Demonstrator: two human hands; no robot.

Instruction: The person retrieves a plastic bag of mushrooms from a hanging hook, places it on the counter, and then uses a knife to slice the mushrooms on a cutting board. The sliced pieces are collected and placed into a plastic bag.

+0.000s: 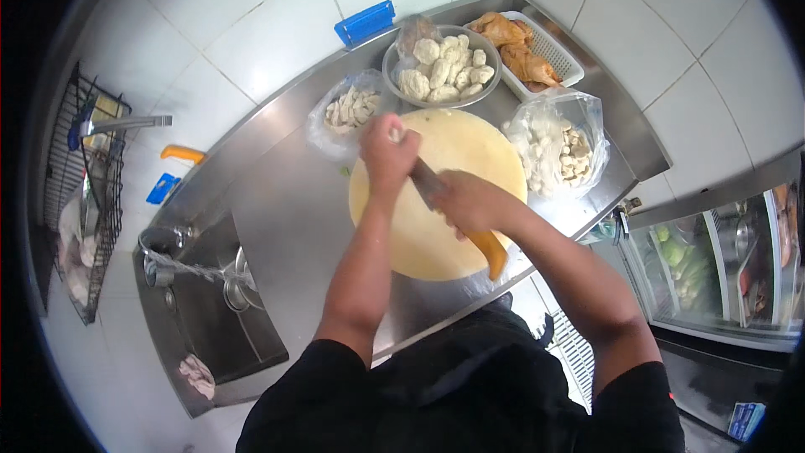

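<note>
My right hand (468,201) grips a knife with a yellow handle (489,255), whose butt points toward me. Its dark blade (426,181) runs up and left to my left hand (388,148), which is closed with a small pale piece showing at the fingers; whether it also touches the blade I cannot tell. Both hands are over a round yellowish cutting board (459,138). Left of the board lies an open plastic bag of pale sliced food (352,110), and on the right a clear bag of pale cut pieces (575,154).
Behind the board stand a metal bowl (497,78) of pale lumps and a white basket (569,63) of browned poultry pieces. A sink (207,314) with running water is at the left, below a wire rack (69,132). A glass-fronted fridge (685,264) stands at the right.
</note>
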